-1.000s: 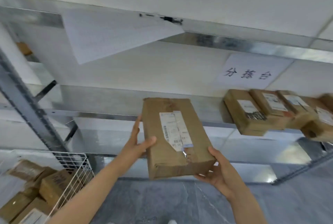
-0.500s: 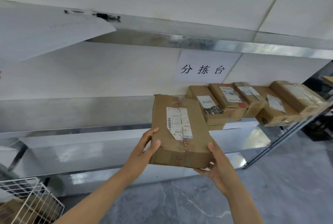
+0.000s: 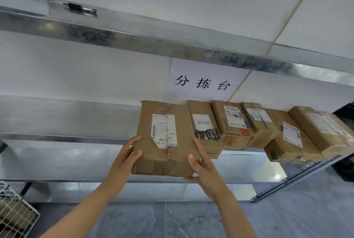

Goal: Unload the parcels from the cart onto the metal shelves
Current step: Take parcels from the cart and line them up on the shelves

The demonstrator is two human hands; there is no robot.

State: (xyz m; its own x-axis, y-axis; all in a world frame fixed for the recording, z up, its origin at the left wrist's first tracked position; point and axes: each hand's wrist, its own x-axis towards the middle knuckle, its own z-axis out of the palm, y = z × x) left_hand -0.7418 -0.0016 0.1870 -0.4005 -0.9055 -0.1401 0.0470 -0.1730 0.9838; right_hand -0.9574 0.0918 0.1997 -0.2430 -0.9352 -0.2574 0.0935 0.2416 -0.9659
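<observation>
Parcel (image 3: 164, 138): directly below the paper sign (image 3: 203, 82), far end over the metal shelf (image 3: 57, 138), near end off its edge.
Left hand (image 3: 128, 153): fingers wrapped round the parcel's left side.
Right hand (image 3: 201, 168): cupping its near right corner.
Done: row of parcels (image 3: 235, 123) shelved, below-right of the sign.
Left: seating this one. The cart (image 3: 13, 214), far below-left of the sign, holds more.

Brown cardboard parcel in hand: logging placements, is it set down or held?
Held: left hand and right hand grip the brown cardboard parcel, overhanging the metal shelf; far-end contact unclear.
</observation>
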